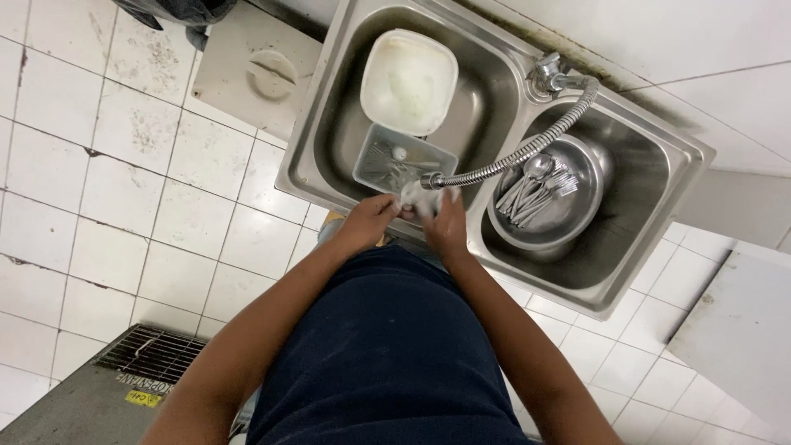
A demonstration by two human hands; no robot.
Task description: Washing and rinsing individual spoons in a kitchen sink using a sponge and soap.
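Observation:
My left hand and my right hand meet over the front rim of the left basin of a steel double sink. Between them they hold a small whitish soapy thing, too blurred to name. It sits just under the nozzle of a flexible metal tap hose. Right behind the hands a clear rectangular container holds some cutlery. A white square tub lies further back in the same basin.
The right basin holds a round steel bowl with several spoons and forks. The tap base stands at the back between the basins. White floor tiles lie left, with a grey lid and a floor drain grate.

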